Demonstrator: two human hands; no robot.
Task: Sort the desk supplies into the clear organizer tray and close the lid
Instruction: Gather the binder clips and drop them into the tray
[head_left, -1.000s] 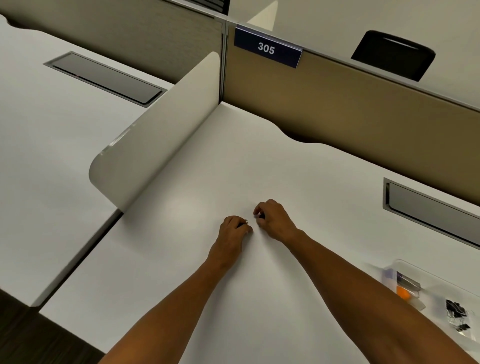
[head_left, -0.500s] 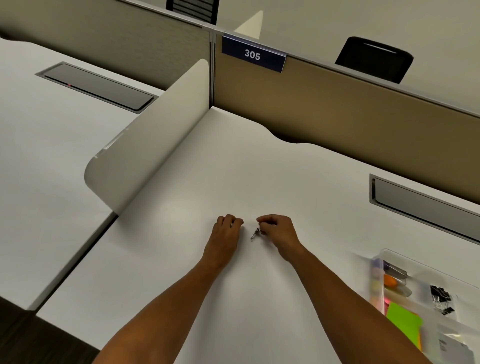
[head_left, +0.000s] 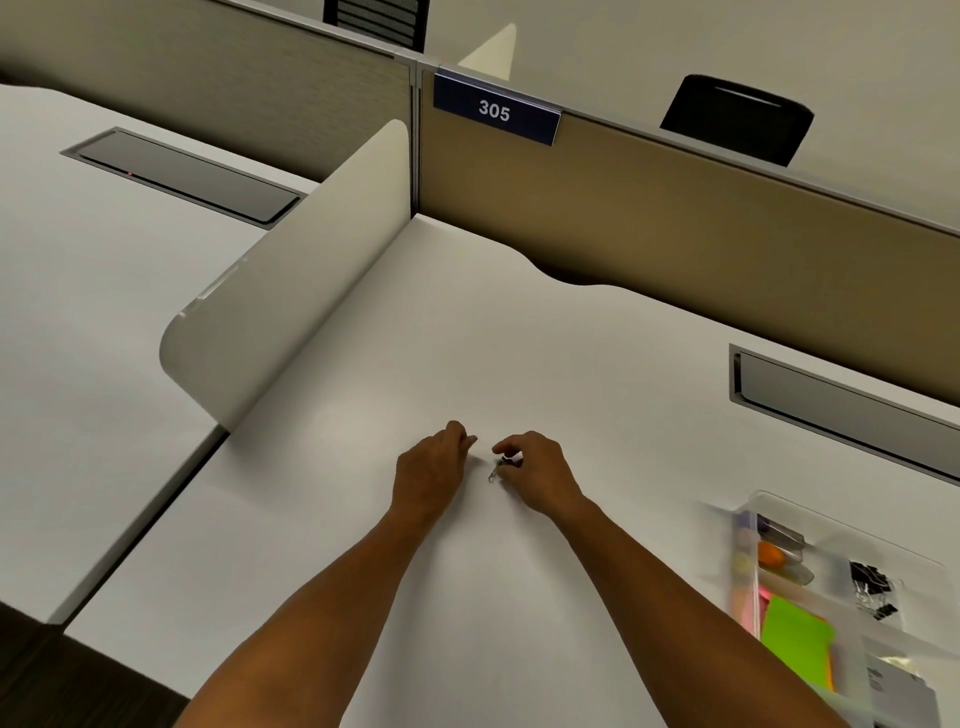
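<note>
While the right hand (head_left: 537, 475) pinches a small metal clip (head_left: 496, 470) left of the clear organizer tray (head_left: 831, 540), the left hand (head_left: 431, 470) rests beside it, fingers curled, holding nothing visible.

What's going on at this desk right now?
A person is clearing small supplies off a white desk. Their right hand pinches a small silver metal clip just above the surface, while the left hand rests beside it, fingers curled, nothing visible in it. The clear plastic organizer tray sits to the right, already holding black binder clips and a green sticky-note pad.
</note>
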